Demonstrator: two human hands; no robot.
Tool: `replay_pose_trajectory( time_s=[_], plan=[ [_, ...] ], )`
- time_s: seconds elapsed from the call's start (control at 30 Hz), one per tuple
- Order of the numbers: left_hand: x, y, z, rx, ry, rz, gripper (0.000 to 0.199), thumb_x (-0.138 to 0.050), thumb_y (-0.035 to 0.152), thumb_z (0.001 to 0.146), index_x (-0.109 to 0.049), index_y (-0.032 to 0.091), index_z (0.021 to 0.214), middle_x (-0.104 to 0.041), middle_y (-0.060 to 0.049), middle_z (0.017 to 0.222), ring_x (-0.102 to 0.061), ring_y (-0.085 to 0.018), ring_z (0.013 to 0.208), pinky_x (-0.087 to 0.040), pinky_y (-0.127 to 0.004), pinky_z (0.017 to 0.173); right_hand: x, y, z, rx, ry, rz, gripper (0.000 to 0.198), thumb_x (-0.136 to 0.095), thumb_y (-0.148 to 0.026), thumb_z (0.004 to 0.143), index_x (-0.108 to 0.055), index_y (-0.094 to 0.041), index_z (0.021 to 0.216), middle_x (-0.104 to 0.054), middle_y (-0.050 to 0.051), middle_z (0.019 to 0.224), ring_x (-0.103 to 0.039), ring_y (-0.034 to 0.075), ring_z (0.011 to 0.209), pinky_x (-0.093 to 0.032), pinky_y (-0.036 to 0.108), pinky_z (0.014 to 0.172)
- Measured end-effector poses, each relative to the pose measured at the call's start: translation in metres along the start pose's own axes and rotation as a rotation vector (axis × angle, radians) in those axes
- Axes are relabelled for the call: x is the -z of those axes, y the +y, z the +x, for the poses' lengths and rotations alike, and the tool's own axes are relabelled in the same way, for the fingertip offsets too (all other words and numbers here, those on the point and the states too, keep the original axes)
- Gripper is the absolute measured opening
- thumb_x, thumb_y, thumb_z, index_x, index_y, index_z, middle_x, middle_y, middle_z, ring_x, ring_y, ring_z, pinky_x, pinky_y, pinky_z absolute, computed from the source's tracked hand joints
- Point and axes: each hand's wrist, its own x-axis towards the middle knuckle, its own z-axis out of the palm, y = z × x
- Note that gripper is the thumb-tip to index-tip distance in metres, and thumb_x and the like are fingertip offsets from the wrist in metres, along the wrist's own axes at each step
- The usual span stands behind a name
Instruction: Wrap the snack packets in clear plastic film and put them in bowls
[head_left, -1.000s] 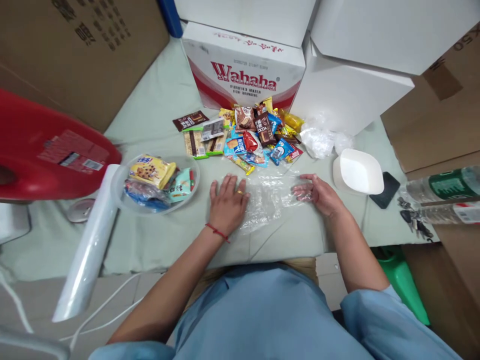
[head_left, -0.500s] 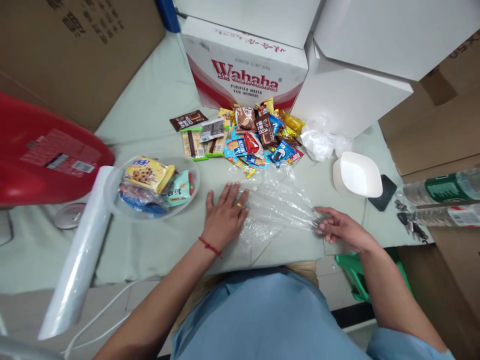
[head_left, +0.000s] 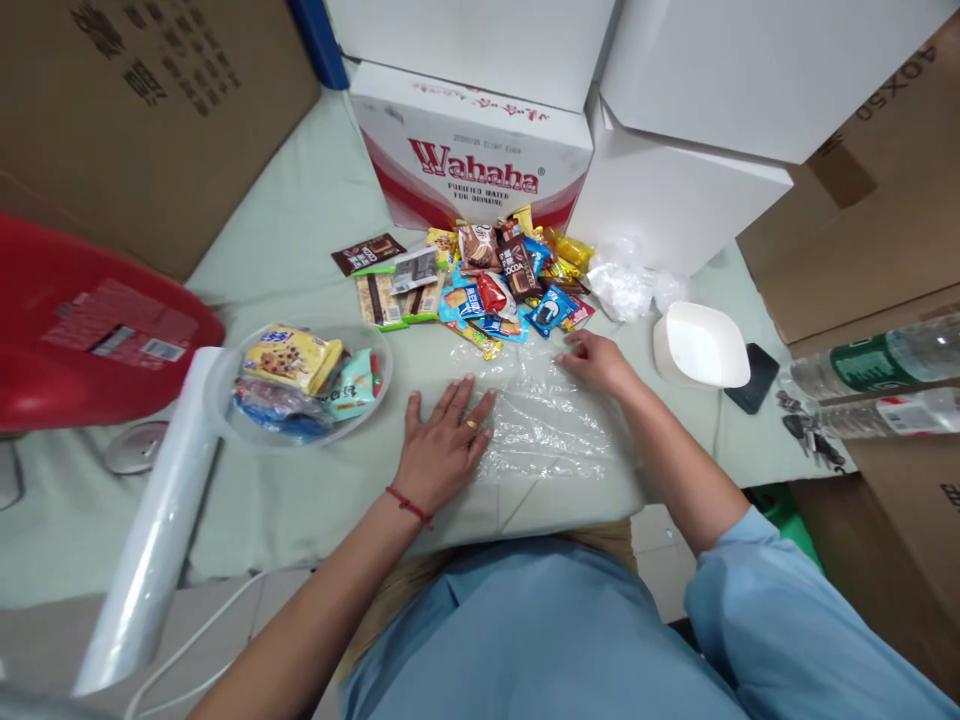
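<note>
A clear plastic bag or sheet [head_left: 551, 425] lies spread and wrinkled on the cloth-covered table in front of me. My left hand [head_left: 448, 432] rests flat at its left edge, fingers stretched out and holding nothing. Over the upper right part of the plastic is my right hand [head_left: 596, 362], its fingers loosely bent and pointing left, with no grip on the plastic visible. Just beyond my hands sits a pile of wrapped snacks [head_left: 491, 290], including a brown cocoa packet [head_left: 517, 270] and a blue packet [head_left: 551, 310].
Left of my hands stands a clear bowl [head_left: 382, 385] of snack packets. A plastic roll [head_left: 161, 520] and a red container [head_left: 97, 330] are further left. To the right are a white bowl [head_left: 701, 345], a dark phone [head_left: 752, 378], keys [head_left: 814, 435] and bottles [head_left: 870, 365]. Boxes [head_left: 480, 150] line the back.
My right hand has let go of the gathered right side of the plastic and moved up and left. The plastic now lies flatter. My left hand stays on its left edge.
</note>
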Motion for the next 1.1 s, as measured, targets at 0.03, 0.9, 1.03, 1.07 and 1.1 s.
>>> replay_pose_trajectory(
  time_s=[0.03,0.9,1.03,1.07,1.1],
  plan=[
    [0.000,-0.001,0.000,0.004,0.002,-0.003,0.058,-0.040,0.042,0.107,-0.041,0.033,0.164,-0.024,-0.011,0.177,-0.038,-0.032,0.160,-0.009,-0.071,0.130,-0.004,-0.002,0.005,-0.005,-0.055,0.070,0.035,-0.076,-0.042,0.074,-0.072,-0.016,0.098,-0.066,0.001,0.073,-0.057,0.017,0.067,-0.044,0.030,0.066],
    [0.005,-0.008,-0.001,-0.076,-0.042,0.038,0.067,-0.052,0.053,0.103,-0.039,0.034,0.166,-0.031,-0.011,0.176,-0.032,-0.035,0.162,-0.002,-0.074,0.130,-0.003,-0.109,0.107,0.653,0.033,-0.630,0.036,-0.051,-0.018,0.100,-0.074,-0.016,0.127,-0.068,0.016,0.143,-0.050,0.038,0.139,-0.040,0.057,0.116],
    [0.004,-0.008,-0.001,-0.072,-0.029,0.015,0.067,-0.052,0.055,0.103,-0.039,0.033,0.165,-0.030,-0.009,0.176,-0.030,-0.033,0.163,0.001,-0.072,0.131,0.001,-0.110,0.111,0.473,0.119,-0.613,0.035,-0.048,-0.030,0.104,-0.076,-0.011,0.106,-0.073,0.024,0.119,-0.058,0.043,0.125,-0.045,0.058,0.106],
    [0.005,-0.008,0.000,-0.070,-0.031,0.012,0.067,-0.052,0.056,0.103,-0.039,0.033,0.165,-0.030,-0.009,0.176,-0.031,-0.033,0.163,0.001,-0.072,0.131,0.000,-0.116,0.113,0.447,0.162,-0.580,0.038,-0.046,-0.036,0.106,-0.075,-0.011,0.107,-0.073,0.024,0.117,-0.059,0.043,0.124,-0.046,0.058,0.105],
    [0.005,-0.008,0.000,-0.068,-0.034,0.011,0.068,-0.052,0.056,0.103,-0.040,0.033,0.165,-0.030,-0.009,0.176,-0.031,-0.034,0.163,0.000,-0.072,0.130,-0.004,-0.124,0.117,0.419,0.202,-0.544,0.042,-0.044,-0.041,0.108,-0.073,-0.011,0.110,-0.072,0.024,0.117,-0.059,0.043,0.124,-0.046,0.058,0.105]
  ],
)
